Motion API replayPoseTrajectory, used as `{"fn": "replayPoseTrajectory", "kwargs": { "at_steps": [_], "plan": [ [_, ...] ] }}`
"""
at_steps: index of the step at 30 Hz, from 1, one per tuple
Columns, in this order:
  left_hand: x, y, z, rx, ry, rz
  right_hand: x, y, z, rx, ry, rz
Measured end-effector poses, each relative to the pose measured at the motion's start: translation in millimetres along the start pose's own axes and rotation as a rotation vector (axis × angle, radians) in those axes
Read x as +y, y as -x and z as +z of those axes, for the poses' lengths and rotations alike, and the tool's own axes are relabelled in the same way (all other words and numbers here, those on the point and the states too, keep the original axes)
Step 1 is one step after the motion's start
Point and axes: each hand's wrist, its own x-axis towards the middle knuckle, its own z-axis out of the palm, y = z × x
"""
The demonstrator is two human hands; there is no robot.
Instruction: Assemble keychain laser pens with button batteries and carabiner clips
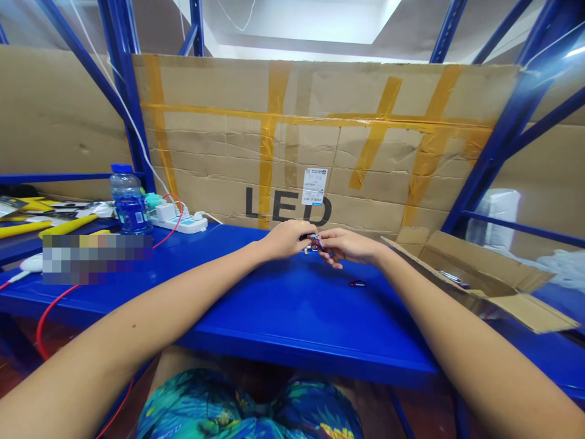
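Above the blue table, my left hand [287, 239] is closed with its fingers curled over a small dark and silver item, mostly hidden by them. Right beside it, my right hand [351, 246] pinches a small shiny purple piece [320, 244] between thumb and fingers, its lower fingers loosely bent. The two hands meet at these small pieces, and I cannot make out whether the pieces are joined. A small dark-red loop, shaped like a carabiner [357, 283], lies flat on the table just below my right hand.
An open cardboard box [493, 268] with shiny metal items stands at the right. At the left are a blue-capped bottle [131, 201], a white power strip [185, 224], a red cable [43, 329] and yellow-handled items [68, 225]. A large cardboard sheet [219, 152] closes off the back.
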Motion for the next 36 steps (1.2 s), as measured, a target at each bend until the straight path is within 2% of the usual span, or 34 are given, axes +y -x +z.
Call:
{"fn": "replayPoseTrajectory", "kwargs": {
  "at_steps": [4,12,15,19,21,24,27,31,34,36],
  "plan": [
    [-3.1,-0.2,-1.4,0.041,-0.021,-0.064,-0.9,-0.8,-1.0,0.011,-0.09,-0.057],
    [-1.5,0.6,2.0,0.031,-0.035,-0.069,8.4,-14.1,5.0,0.219,-0.043,-0.138],
    [-0.6,1.1,1.9,-0.023,-0.063,-0.132,7.5,-15.8,7.8,0.271,0.108,-0.149],
    [5.2,2.5,-3.7,-0.043,-0.072,-0.238,2.7,-16.1,9.4,0.386,0.527,-0.166],
    [8.3,2.8,-6.8,-0.05,-0.123,-0.233,1.1,-17.2,9.2,0.444,0.745,-0.196],
    [10.1,2.2,-8.6,-0.08,-0.26,-0.149,0.9,-19.0,9.0,0.507,0.967,-0.225],
    [10.2,1.0,-7.8,-0.084,-0.38,-0.068,1.9,-19.1,10.5,0.505,1.057,-0.252],
    [10.0,0.0,-5.8,-0.069,-0.438,-0.04,2.0,-18.1,13.5,0.501,1.149,-0.267],
    [5.1,-0.3,-4.9,-0.068,-0.39,-0.078,0.9,-18.0,11.7,0.536,1.126,-0.221],
    [-1.8,-0.1,-5.0,-0.039,-0.28,-0.131,0.7,-18.1,7.5,0.57,1.004,-0.184]
  ]
}}
